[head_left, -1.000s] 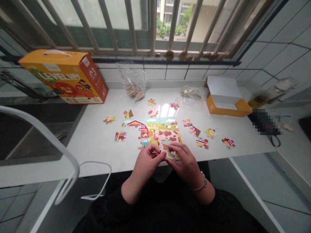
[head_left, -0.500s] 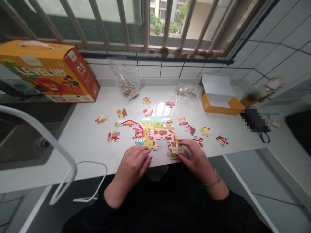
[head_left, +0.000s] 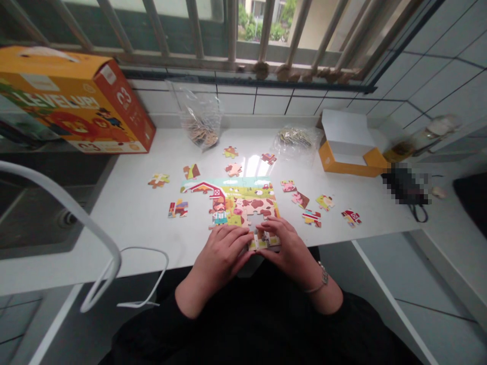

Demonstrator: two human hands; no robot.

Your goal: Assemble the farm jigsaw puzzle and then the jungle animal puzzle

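A partly joined farm puzzle [head_left: 251, 195] lies on the white counter, showing a red barn roof, a farmer and a brown-spotted cow. At its lower edge, my right hand [head_left: 291, 248] pinches a yellow and white puzzle piece [head_left: 262, 243] between thumb and fingers. My left hand [head_left: 222, 253] rests beside the same piece, fingers together and their tips at its left side; whether they grip it is partly hidden. Loose pieces lie on both sides, among them a barn piece [head_left: 351, 217] at right and a yellow-brown piece [head_left: 159, 180] at left.
An orange box [head_left: 76, 101] stands at back left beside a sink [head_left: 57, 203]. Two plastic bags of pieces [head_left: 201, 126] [head_left: 297, 141] and an open yellow box [head_left: 352, 161] sit along the back. A white curved tube [head_left: 95, 228] arches over the left side.
My right hand has moved left with a piece, to the puzzle's lower middle edge. My left hand has shifted right, and the two hands now nearly meet. The view has shifted slightly.
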